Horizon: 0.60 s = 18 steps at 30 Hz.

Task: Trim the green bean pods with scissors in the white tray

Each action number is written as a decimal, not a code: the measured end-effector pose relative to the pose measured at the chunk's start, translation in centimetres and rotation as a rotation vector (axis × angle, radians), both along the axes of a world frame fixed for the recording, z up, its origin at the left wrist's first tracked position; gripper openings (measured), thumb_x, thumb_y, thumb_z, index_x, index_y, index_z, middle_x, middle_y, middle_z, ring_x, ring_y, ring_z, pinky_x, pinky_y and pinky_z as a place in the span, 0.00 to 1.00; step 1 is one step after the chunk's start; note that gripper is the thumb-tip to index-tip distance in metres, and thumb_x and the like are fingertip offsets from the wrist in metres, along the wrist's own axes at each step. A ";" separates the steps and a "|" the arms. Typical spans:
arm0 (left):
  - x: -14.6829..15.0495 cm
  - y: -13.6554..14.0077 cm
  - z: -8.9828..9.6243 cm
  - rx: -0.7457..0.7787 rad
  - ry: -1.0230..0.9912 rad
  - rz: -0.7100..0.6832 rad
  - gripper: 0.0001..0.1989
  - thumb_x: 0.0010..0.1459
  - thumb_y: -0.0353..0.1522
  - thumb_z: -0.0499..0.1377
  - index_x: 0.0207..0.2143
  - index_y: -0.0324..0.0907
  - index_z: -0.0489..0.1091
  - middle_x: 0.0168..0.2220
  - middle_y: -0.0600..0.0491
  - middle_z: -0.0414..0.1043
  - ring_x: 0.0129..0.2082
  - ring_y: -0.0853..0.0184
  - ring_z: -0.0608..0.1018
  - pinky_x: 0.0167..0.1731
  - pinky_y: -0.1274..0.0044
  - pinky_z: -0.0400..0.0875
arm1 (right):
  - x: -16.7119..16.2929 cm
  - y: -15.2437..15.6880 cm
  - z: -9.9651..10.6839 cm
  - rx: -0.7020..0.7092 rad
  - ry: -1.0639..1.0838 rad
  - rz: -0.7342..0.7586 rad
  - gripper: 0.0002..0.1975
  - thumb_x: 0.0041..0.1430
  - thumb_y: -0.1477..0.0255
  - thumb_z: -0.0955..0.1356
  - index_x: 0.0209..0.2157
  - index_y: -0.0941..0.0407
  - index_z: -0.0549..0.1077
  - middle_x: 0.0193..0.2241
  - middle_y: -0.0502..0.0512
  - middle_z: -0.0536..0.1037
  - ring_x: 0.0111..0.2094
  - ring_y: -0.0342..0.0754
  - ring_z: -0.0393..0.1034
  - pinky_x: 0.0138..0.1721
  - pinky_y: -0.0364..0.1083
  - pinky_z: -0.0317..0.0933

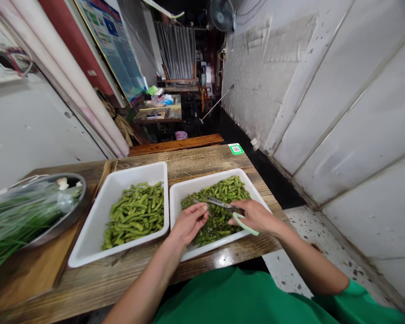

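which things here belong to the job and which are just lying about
Part of the job:
scissors, in the right hand
right tray with green pods, beneath the left hand
left tray with paler pods, probably

Just lying about, apparently:
metal bowl with greens
wooden board
QR-code card

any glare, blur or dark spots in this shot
Head view: white glare on the weathered brown wooden table, at its near edge; head view: long green leafy stalks at far left look smeared; head view: deep darkness around the pleated grey curtain; head view: pale-green-handled metal scissors look fairly clear.
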<state>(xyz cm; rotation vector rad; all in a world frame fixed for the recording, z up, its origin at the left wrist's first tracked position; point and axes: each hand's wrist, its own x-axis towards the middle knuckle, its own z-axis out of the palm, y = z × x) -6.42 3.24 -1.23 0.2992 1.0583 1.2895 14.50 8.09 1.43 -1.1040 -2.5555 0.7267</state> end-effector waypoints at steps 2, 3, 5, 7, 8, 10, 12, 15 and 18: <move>0.1 -0.1 0.0 0.018 -0.030 -0.003 0.06 0.45 0.21 0.59 0.29 0.34 0.67 0.24 0.52 0.69 0.24 0.76 0.72 0.25 0.85 0.69 | 0.0 -0.1 -0.1 0.004 -0.003 0.007 0.24 0.44 0.58 0.66 0.42 0.57 0.69 0.28 0.54 0.72 0.28 0.45 0.65 0.30 0.41 0.55; 0.2 -0.1 0.1 0.034 -0.038 -0.008 0.06 0.45 0.22 0.59 0.29 0.34 0.67 0.25 0.52 0.69 0.26 0.74 0.73 0.27 0.84 0.70 | -0.1 -0.1 -0.2 0.002 -0.004 0.010 0.25 0.44 0.58 0.66 0.43 0.57 0.68 0.28 0.55 0.72 0.29 0.45 0.65 0.30 0.41 0.55; 0.3 -0.2 0.2 0.076 -0.026 -0.021 0.06 0.45 0.23 0.59 0.29 0.35 0.67 0.28 0.51 0.70 0.31 0.71 0.74 0.29 0.82 0.70 | -0.2 -0.2 -0.5 0.000 -0.002 0.006 0.27 0.43 0.57 0.67 0.45 0.57 0.67 0.29 0.55 0.72 0.29 0.45 0.65 0.31 0.41 0.56; 0.4 -0.3 0.2 0.117 0.019 -0.040 0.07 0.45 0.23 0.59 0.30 0.35 0.66 0.29 0.50 0.71 0.32 0.70 0.74 0.30 0.81 0.70 | -0.3 -0.3 -0.7 0.000 0.004 0.001 0.28 0.43 0.57 0.67 0.45 0.57 0.67 0.29 0.55 0.71 0.29 0.45 0.64 0.30 0.42 0.56; 0.5 -0.3 0.3 0.132 0.050 -0.043 0.09 0.45 0.23 0.60 0.32 0.35 0.66 0.29 0.50 0.71 0.30 0.71 0.74 0.30 0.82 0.70 | -0.3 -0.3 -0.7 0.002 0.006 -0.003 0.28 0.43 0.57 0.67 0.45 0.57 0.67 0.28 0.54 0.71 0.28 0.45 0.64 0.30 0.42 0.56; 0.5 -0.3 0.3 0.149 0.116 -0.034 0.11 0.44 0.23 0.60 0.34 0.36 0.66 0.26 0.51 0.71 0.27 0.73 0.74 0.29 0.82 0.70 | -0.4 -0.3 -0.8 0.001 0.008 -0.007 0.27 0.43 0.57 0.67 0.45 0.56 0.67 0.28 0.54 0.71 0.28 0.45 0.64 0.30 0.42 0.56; 0.5 -0.4 0.2 0.151 0.177 -0.009 0.12 0.43 0.24 0.61 0.34 0.36 0.65 0.24 0.52 0.70 0.25 0.73 0.74 0.28 0.83 0.70 | -0.5 -0.4 -0.7 -0.004 0.008 -0.008 0.27 0.43 0.58 0.67 0.45 0.56 0.67 0.28 0.54 0.71 0.29 0.45 0.64 0.31 0.42 0.56; 0.7 -0.4 0.2 0.160 0.217 -0.007 0.10 0.42 0.25 0.61 0.30 0.36 0.65 0.23 0.53 0.71 0.24 0.73 0.74 0.27 0.82 0.70 | -0.5 -0.4 -0.6 -0.008 0.008 0.000 0.28 0.42 0.57 0.67 0.45 0.56 0.67 0.29 0.55 0.71 0.29 0.45 0.65 0.31 0.42 0.56; 0.9 -0.5 0.3 0.168 0.209 -0.023 0.10 0.41 0.25 0.62 0.29 0.35 0.66 0.23 0.52 0.71 0.25 0.73 0.74 0.28 0.82 0.70 | -0.4 -0.5 -0.4 -0.010 0.006 0.014 0.27 0.43 0.57 0.67 0.44 0.56 0.67 0.28 0.54 0.71 0.29 0.45 0.64 0.31 0.42 0.56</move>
